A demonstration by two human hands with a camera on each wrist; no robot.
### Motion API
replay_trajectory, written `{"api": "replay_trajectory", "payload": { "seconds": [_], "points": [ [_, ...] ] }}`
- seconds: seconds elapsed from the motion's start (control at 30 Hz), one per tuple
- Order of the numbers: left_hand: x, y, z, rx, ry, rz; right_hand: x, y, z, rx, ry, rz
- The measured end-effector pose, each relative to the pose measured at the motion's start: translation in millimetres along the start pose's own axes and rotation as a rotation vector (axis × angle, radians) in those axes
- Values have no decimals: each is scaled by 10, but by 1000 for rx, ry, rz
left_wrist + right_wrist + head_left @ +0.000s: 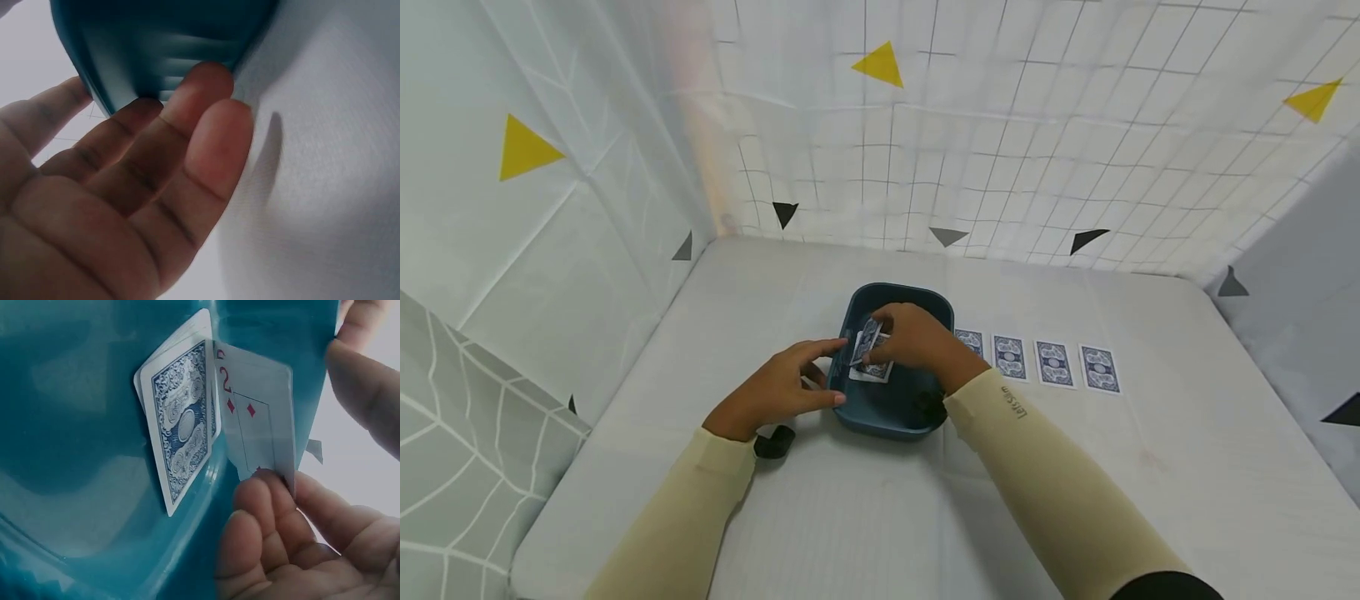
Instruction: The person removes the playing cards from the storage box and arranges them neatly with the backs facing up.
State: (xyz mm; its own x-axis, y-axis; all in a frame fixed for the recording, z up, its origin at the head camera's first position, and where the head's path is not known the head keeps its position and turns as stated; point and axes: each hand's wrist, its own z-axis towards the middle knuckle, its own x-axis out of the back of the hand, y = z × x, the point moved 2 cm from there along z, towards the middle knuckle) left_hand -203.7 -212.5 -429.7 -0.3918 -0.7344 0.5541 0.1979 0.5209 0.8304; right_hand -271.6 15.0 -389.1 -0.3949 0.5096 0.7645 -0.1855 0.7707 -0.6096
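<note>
A dark teal plastic bin [917, 404] stands on the white table. My right hand [917, 340] reaches into it and pinches a playing card [867, 337] by its edge. In the right wrist view, the face of this card [265, 419] reads as a two of diamonds. Beside it, several blue-backed cards [181, 425] lie loosely piled against the bin's floor. My left hand [784, 385] is at the bin's left side, fingers spread. Its fingertips [209, 81] reach the outer wall in the left wrist view.
To the bin's right, a row of several blue-backed cards [1054, 363] lies on the table [820, 525], the nearest partly hidden by the bin. A white, gridded sheet [970, 150] hangs behind the table.
</note>
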Motion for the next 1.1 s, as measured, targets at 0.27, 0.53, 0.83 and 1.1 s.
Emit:
{"api": "replay_trajectory", "payload": {
  "seconds": [0.27,0.53,0.83,1.1],
  "points": [
    [-1,1,3,16,1,-6,40,-38,-23,-43,73,-49],
    [6,34,-1,15,2,1,160,11,-57,-10,114,5],
    [-5,36,7,27,15,30,507,174,-221,23,143,161],
    [-10,18,-9,40,23,5,884,482,-469,12,227,247]
  ]
}}
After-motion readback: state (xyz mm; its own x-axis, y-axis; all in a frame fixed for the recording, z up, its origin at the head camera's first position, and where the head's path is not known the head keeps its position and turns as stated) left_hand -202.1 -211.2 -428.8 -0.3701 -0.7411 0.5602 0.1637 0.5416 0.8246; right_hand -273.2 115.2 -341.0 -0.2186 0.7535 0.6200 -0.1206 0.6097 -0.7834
